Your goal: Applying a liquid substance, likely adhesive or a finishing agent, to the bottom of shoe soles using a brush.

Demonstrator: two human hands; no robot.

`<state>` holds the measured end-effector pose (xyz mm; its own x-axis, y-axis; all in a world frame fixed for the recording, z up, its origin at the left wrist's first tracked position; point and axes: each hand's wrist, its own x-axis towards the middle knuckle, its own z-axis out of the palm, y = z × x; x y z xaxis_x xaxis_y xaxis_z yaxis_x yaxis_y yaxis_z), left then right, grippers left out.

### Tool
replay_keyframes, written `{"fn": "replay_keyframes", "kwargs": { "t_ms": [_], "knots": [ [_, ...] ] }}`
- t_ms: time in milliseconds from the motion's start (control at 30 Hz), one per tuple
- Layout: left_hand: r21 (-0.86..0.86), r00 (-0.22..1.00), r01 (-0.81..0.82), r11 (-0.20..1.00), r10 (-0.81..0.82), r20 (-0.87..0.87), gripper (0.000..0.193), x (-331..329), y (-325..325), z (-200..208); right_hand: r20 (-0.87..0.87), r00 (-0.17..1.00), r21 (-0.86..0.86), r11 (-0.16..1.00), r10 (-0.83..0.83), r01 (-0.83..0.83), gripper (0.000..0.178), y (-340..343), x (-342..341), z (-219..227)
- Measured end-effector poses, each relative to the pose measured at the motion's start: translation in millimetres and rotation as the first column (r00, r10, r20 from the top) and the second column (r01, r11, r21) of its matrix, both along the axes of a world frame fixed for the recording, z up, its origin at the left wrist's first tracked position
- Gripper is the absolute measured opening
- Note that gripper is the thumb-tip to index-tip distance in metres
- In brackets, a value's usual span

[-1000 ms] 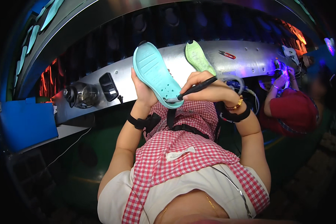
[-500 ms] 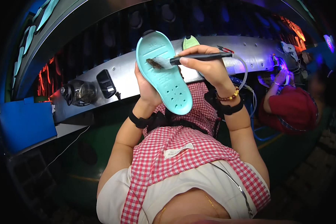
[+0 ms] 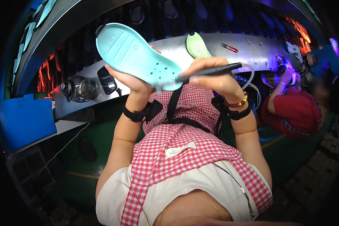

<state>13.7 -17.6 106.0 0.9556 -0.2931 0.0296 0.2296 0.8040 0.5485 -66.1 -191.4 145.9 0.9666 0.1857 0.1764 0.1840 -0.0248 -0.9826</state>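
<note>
My left hand (image 3: 130,81) is closed round the near edge of a turquoise shoe sole (image 3: 128,51) and holds it tilted above the metal bench. One end of the sole has a group of small holes and points toward my right hand; the other has a dark tip. My right hand (image 3: 216,79) grips a black-handled brush (image 3: 216,71), its bristles blurred by motion at the holed end of the sole. From the back of the handle runs a clear tube (image 3: 253,73). Beyond my right hand a light green sole (image 3: 197,46) lies on the bench.
Red-handled snips (image 3: 229,48) rest on the metal bench (image 3: 256,51). To the left stand a glass pot (image 3: 81,90), a black tray (image 3: 107,80) and a blue box (image 3: 26,120). A person in red (image 3: 295,111) works at the right. Dark racks of soles run behind the bench.
The sole has turned anticlockwise and its dark-tipped end has swung left. The brush has gone from the sole's middle to its holed end. The snips now show fully.
</note>
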Motion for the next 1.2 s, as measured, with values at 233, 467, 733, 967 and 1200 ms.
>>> {"fn": "replay_keyframes", "kwargs": {
  "t_ms": [233, 467, 733, 967, 1200],
  "knots": [
    [-0.039, 0.985, 0.052, 0.998, -0.045, 0.165, 0.087, 6.3, 8.0, 6.7, 0.193, 0.973, -0.044, 0.992, 0.125, -0.119, 0.017, -5.5, -4.9, -7.8],
    [-0.113, 0.947, 0.215, 0.970, -0.179, 0.268, 0.087, 10.2, 14.2, 10.5, 0.050, 0.991, 0.114, 0.985, 0.121, -0.126, 0.018, -9.0, -2.7, -20.8],
    [-0.086, 0.960, 0.150, 0.985, -0.166, -0.224, 0.061, -21.8, 3.8, 17.3, -0.360, 0.931, 0.661, 0.719, 0.051, 0.216, 0.016, 21.6, -4.2, -13.3],
    [0.091, 0.909, 0.414, 0.906, -0.408, -0.083, 0.042, -8.3, 24.9, 2.5, -0.239, 0.970, 0.107, 0.994, 0.040, -0.015, 0.017, 2.7, -13.2, 11.4],
    [0.269, 0.663, 0.749, 0.606, -0.673, -0.329, 0.042, 2.4, 31.4, 20.0, 0.086, 0.926, -0.117, 0.927, 0.367, -0.356, 0.021, -7.0, -1.9, 18.8]
  ]
}}
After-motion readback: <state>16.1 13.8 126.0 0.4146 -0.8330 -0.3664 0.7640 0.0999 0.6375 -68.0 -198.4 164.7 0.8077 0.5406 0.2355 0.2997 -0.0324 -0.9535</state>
